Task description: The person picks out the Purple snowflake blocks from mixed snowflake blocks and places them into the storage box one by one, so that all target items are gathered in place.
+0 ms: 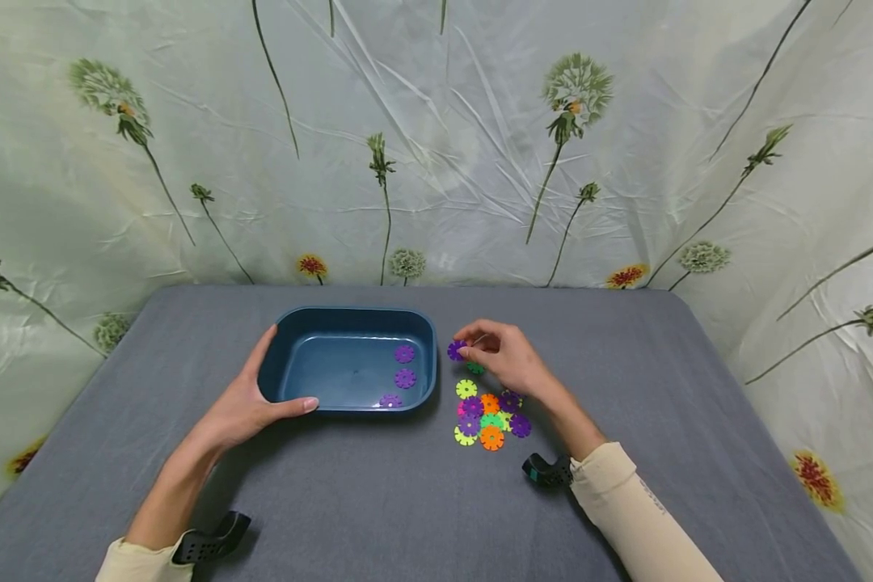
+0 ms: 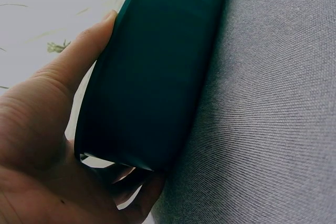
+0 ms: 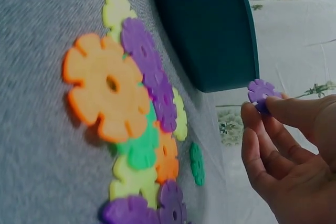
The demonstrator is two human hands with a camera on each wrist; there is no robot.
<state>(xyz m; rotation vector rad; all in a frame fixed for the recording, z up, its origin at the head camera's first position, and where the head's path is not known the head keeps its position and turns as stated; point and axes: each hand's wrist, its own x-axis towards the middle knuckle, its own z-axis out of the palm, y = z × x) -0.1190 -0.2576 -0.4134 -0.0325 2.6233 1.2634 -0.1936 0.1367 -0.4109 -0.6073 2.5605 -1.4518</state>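
1. Head view: soft, even light; faint shadow on the bench point(image 1: 378, 517) near the left hand point(image 1: 243, 408).
2. Left wrist: tub point(image 2: 152, 77) dim beside that hand, cloth point(image 2: 37, 19) beyond washed out.
3. Right wrist: orange disc point(image 3: 97, 95) across from the right hand point(image 3: 294, 166) slightly blurred.

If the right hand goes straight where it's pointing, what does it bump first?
The right hand, pinching a purple piece, would probably meet the blue tub first, at its right rim, but might pass above.
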